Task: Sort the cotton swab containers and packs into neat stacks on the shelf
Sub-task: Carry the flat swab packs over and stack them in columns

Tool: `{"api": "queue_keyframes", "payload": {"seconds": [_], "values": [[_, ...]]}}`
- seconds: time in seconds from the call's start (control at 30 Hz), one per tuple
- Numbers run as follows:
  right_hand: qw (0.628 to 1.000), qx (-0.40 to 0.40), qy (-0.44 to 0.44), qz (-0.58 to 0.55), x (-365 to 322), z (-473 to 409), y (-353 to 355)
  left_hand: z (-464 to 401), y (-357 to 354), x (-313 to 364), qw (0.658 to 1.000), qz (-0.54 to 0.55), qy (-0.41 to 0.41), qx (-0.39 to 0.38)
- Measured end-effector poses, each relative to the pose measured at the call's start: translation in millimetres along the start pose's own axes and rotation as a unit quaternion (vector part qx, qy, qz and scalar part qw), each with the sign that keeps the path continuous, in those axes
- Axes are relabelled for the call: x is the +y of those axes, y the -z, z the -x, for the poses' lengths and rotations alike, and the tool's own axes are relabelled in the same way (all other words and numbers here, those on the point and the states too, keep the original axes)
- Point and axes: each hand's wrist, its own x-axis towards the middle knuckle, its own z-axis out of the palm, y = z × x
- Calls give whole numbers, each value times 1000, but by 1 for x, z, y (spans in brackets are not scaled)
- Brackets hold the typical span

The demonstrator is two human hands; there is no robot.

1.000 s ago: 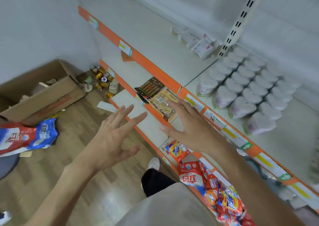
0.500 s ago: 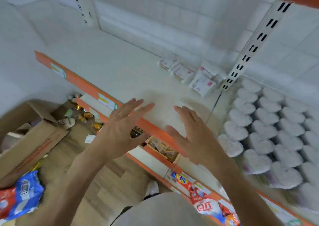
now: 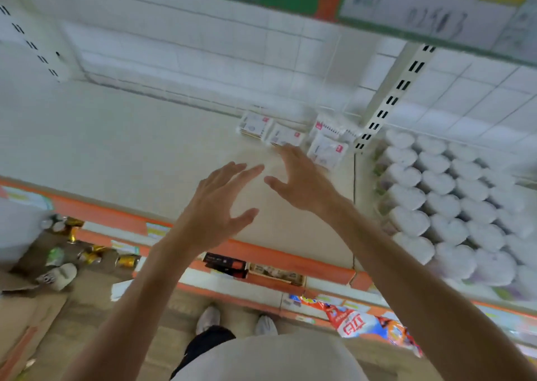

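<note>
Several flat white cotton swab packs (image 3: 284, 136) with pink marks lie loosely at the back of the white shelf (image 3: 130, 148), beside the slotted upright. More packs (image 3: 327, 151) lean just right of them. Many heart-shaped swab containers (image 3: 441, 203) stand in rows on the shelf section to the right. My right hand (image 3: 302, 177) reaches over the shelf with fingers spread, its fingertips just short of the packs, holding nothing. My left hand (image 3: 218, 203) hovers open beside it, nearer the shelf's front edge.
An orange price strip (image 3: 261, 252) edges the shelf front. Lower shelves hold a dark box (image 3: 223, 263) and detergent bags (image 3: 360, 321). Small cans (image 3: 96, 252) and a cardboard box (image 3: 29, 316) lie on the wooden floor at left. A slotted upright (image 3: 389, 98) divides the shelf sections.
Both hands have moved up and forward over the shelf toward the packs at the back. The view has tilted upward, bringing the shelf above into sight.
</note>
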Motion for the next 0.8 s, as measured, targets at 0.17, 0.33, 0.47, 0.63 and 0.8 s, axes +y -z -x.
{"api": "queue_keyframes", "payload": {"seconds": [0.17, 0.33, 0.47, 0.63, 0.8], "values": [[990, 81, -114, 9, -12, -61, -20, -23, 19, -46, 998, -36, -34, -37], [983, 112, -144, 27, -28, -44, -51, -43, 34, -97, 994, -47, -76, -64], [983, 119, -131, 44, -45, 2, -67, -94, 39, -116, 988, -48, -92, -112], [975, 149, -162, 31, -67, 37, -86, -180, 30, -104, 975, -94, -104, -171], [966, 176, -187, 8, -76, 37, -89, -173, -12, -99, 981, -126, -112, -92]]}}
